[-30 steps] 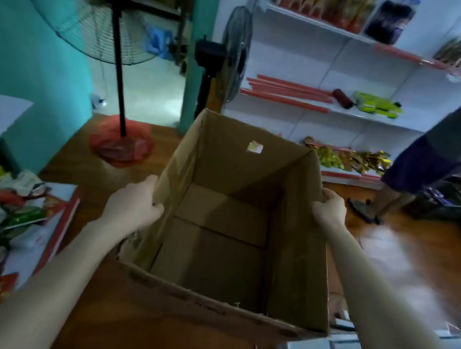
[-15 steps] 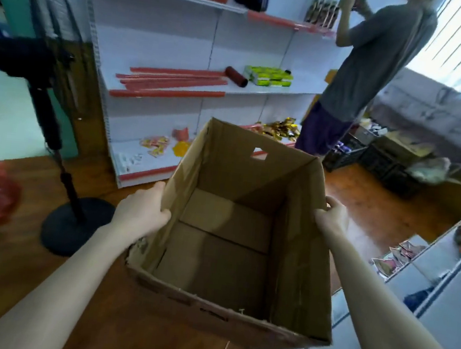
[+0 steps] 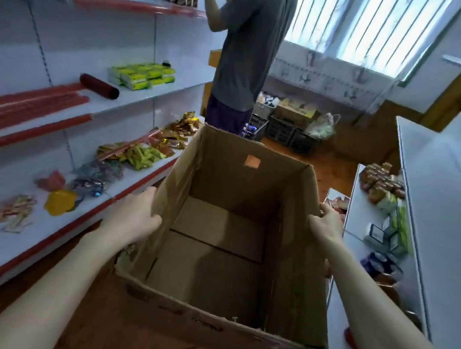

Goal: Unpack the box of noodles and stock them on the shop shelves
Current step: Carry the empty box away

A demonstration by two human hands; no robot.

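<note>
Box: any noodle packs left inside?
No, the cardboard box shows only its bare bottom flaps inside, while the left hand and right hand grip its side walls.

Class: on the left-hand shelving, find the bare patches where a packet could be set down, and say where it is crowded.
On the middle shelf, bare between the green packs and the other person. On the lower shelf, a bare strip along the front edge by the yellow packet and sachets. Crowded: its far end, heaped with snack packets.
</note>
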